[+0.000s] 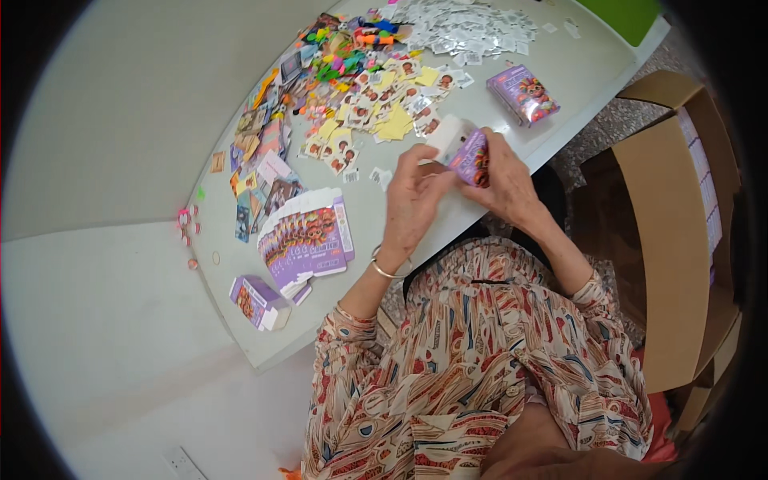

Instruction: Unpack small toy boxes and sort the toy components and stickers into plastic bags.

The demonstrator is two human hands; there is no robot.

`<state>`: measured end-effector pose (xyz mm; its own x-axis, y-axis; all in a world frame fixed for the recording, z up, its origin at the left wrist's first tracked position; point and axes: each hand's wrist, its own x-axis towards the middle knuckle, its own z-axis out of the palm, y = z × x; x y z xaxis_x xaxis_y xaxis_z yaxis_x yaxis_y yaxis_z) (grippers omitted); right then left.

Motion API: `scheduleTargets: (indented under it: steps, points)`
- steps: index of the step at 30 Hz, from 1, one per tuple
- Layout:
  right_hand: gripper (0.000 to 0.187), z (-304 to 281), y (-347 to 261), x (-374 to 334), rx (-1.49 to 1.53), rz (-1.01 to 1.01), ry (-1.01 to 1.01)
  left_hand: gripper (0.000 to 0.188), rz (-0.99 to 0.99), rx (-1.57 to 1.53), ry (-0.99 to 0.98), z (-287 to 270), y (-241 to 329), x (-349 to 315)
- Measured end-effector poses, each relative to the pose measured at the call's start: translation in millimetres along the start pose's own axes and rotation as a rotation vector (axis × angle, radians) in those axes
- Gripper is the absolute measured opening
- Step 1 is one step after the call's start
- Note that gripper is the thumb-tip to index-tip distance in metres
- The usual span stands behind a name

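Note:
Near the table's front edge I hold a small purple printed carton (pixel 474 157) between my hands, with its white flaps open at the far left end. My right hand (pixel 510 182) is closed round the carton's right side. My left hand (pixel 416 196), with a bangle at the wrist, has thumb and fingers curled at its left side near the flaps. What is inside the carton cannot be seen. A second purple box (pixel 524 96), filled out and glossy, lies just beyond my right hand.
Fanned flat cartons (pixel 308 244) and one folded-up carton (pixel 260 302) lie at the left. Farther off are picture cards (pixel 272 136), colourful small toys (pixel 344 56), yellow and printed stickers (pixel 384 104) and a pile of white packets (pixel 468 28). A large cardboard box (pixel 660 256) stands at my right.

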<state>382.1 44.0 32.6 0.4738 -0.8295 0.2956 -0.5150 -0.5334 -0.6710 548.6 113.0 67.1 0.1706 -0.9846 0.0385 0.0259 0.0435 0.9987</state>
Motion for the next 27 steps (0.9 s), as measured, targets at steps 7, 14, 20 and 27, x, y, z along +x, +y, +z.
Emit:
scheduleTargets:
  steps: [7,14,20,27]
  points:
    - [0.096,-2,8,-5,0.273,0.122,0.042,0.030,-0.043,0.741,0.251,-102,-28,-10]
    - [0.100,11,5,-12,0.319,0.014,0.067,0.036,0.214,1.117,0.235,-89,-46,2]
    - [0.095,25,19,-15,0.258,-0.349,0.187,0.018,0.269,1.122,0.254,-100,-63,11]
    - [0.100,35,19,-15,0.292,-0.440,0.236,0.007,0.135,0.503,0.343,-90,-21,9]
